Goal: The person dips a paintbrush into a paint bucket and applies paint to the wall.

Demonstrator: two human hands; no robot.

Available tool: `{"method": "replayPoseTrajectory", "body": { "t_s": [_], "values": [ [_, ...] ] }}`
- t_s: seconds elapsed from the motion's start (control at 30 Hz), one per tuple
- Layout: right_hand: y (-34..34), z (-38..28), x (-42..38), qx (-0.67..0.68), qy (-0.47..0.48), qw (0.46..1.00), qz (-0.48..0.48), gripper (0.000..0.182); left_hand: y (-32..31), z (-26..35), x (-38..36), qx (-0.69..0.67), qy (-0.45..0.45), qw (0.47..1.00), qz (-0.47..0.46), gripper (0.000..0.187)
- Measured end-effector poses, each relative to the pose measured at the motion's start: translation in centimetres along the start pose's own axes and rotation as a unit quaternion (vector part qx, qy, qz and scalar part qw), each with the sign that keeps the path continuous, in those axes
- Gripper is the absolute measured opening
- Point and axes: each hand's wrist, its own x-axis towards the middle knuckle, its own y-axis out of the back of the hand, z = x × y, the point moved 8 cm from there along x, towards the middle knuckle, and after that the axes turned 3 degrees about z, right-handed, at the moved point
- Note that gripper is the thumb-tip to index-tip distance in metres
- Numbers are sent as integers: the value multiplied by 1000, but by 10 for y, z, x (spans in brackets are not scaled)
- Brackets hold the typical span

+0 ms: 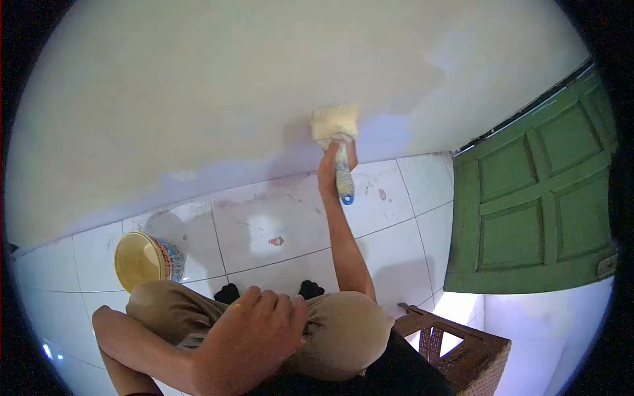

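Observation:
My right hand (pixel 327 173) is wrapped around the handle of a wide paintbrush (pixel 343 177). Its broad, cream-coated bristles rest against the lower wall (pixel 231 105), where cream paint meets a paler lilac band. The handle, smeared with paint, points down and ends in a blue tip with a hole. My left hand (pixel 254 336) lies across my lap near the right knee, fingers curled inward and knuckles up. The brown trousers (pixel 343 336) are creased beside it, and whatever is under the fingers is hidden.
A yellowish paint bucket (pixel 140 261) stands on the white tiled floor (pixel 277 204) to the left, beside my knee. On the right is a green panelled door (pixel 515 191). A brown plastic stool (pixel 462 350) is at lower right. Paint smears mark the tiles along the wall.

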Motion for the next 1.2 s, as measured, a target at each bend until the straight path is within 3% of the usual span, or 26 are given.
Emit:
{"method": "replayPoseTrajectory", "body": {
  "t_s": [0.03, 0.13, 0.17, 0.23, 0.27, 0.33, 0.4, 0.5, 0.67, 0.73, 0.8, 0.87, 0.93, 1.0, 1.03, 1.13, 1.2],
  "values": [
    [7, 28, -12, 10, -61, 998, -6, 12, -6, 1, 1, -18, -20, 999, -35, 52],
    [25, 49, -40, -111, -31, 993, -26, 13, -1, 6, 2, -4, -16, 999, -33, 51],
    [30, 35, -39, -111, -27, 993, -21, 13, 1, 9, 0, 0, -20, 999, -31, 51],
    [24, 14, -35, -131, -131, 981, -57, 12, 2, 18, -5, 13, -51, 998, -28, 51],
    [17, -9, -26, -94, -131, 986, -32, 13, 4, 20, -7, 11, -47, 999, -26, 51],
    [-8, -78, 1, -39, -101, 990, -84, 11, 8, 17, -12, 11, 0, 1000, -11, 41],
    [-32, -150, 29, -48, 106, 990, -80, 10, 8, 16, -12, 23, 3, 1000, 7, 41],
    [-50, -153, 37, -12, 105, 991, -78, 8, 11, 12, -14, 30, 3, 999, 44, 40],
    [-34, -38, -5, -19, 74, 994, -84, 5, 12, 4, -12, 50, 5, 998, 36, 40],
    [-14, -1, -31, -84, -5, 994, -64, 5, -1, 6, -10, 19, -17, 999, -27, 52],
    [13, 76, -57, -95, -20, 995, -32, 7, -1, 10, -12, 33, -24, 999, -22, 52],
    [20, 71, -51, -103, -25, 994, 0, 9, 4, 15, -18, 51, -31, 998, -9, 51],
    [3, -19, -21, -101, -84, 985, -108, 11, 13, 21, -26, 64, -6, 997, 47, 41],
    [-8, -121, 13, -154, 99, 982, -52, 13, 10, 22, -29, 75, -15, 995, 58, 41],
    [-12, -152, 31, -120, 96, 987, -47, 13, 9, 23, -30, 87, -24, 994, 67, 42],
    [-28, -197, 73, -56, 84, 994, -30, 14, 14, 19, -28, 58, 5, 996, 69, 40],
    [-33, -181, 84, -69, 97, 991, -58, 14, 13, 16, -28, 57, 3, 996, 70, 41]
  ]
}}
